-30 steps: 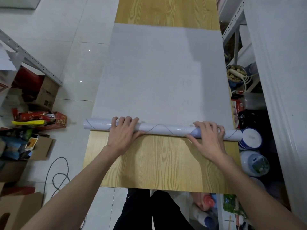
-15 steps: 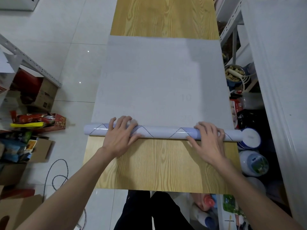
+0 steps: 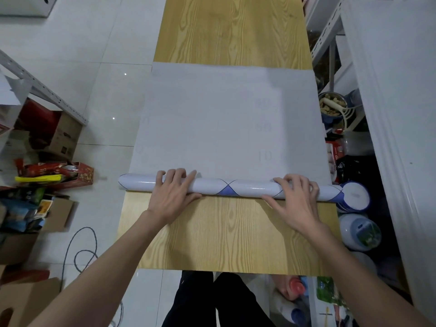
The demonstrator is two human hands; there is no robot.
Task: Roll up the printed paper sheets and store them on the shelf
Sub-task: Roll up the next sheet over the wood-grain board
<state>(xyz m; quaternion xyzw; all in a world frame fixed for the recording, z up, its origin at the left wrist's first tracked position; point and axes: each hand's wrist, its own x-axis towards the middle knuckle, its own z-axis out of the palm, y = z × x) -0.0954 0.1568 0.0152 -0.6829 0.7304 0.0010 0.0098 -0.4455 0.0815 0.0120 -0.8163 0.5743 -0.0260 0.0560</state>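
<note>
From my head camera, looking down: my left hand (image 3: 173, 194) and my right hand (image 3: 295, 199) both lie flat, fingers spread, draped over the top of the glossy white paper roll with thin dark curves and blue patches (image 3: 230, 188). Neither hand is closed around it; the palms press on it and the thumbs sit on its near side. The roll lies crosswise on the long wood-grain bench (image 3: 226, 232), its ends overhanging both bench edges. Beyond it, the flat pale grey unrolled part of the sheet (image 3: 226, 119) covers the middle of the bench, with bare wood beyond its far edge.

I judge the rolling well begun but not finished: a long stretch of sheet is left to take up. Storing has not started; the white metal shelf frame (image 3: 330, 36) stands to my right.
</note>
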